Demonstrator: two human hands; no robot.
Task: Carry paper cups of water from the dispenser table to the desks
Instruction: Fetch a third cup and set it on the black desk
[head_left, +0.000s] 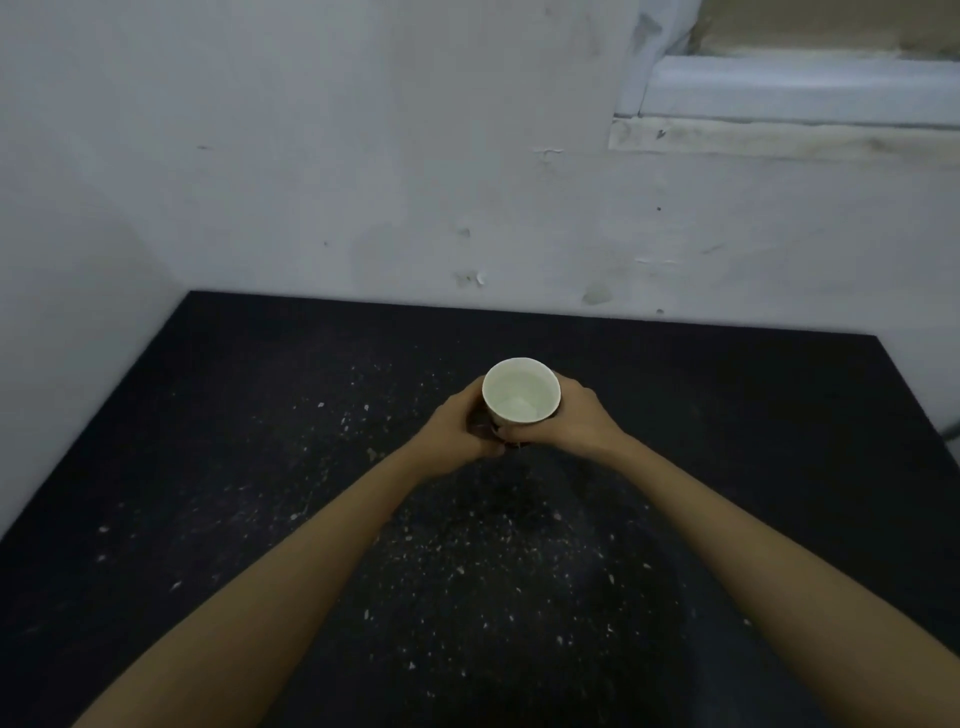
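You hold a small white paper cup (521, 391) of water upright between both hands, above the middle of a black, white-flecked desk surface (208, 467). Your left hand (457, 431) curls round its left side, and your right hand (571, 418) wraps its right side. Only a dark band below the rim shows; no writing is readable there.

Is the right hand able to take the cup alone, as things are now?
Probably yes. The right hand already grips the paper cup from its side, and the left hand grips the other side; nothing else is near it.
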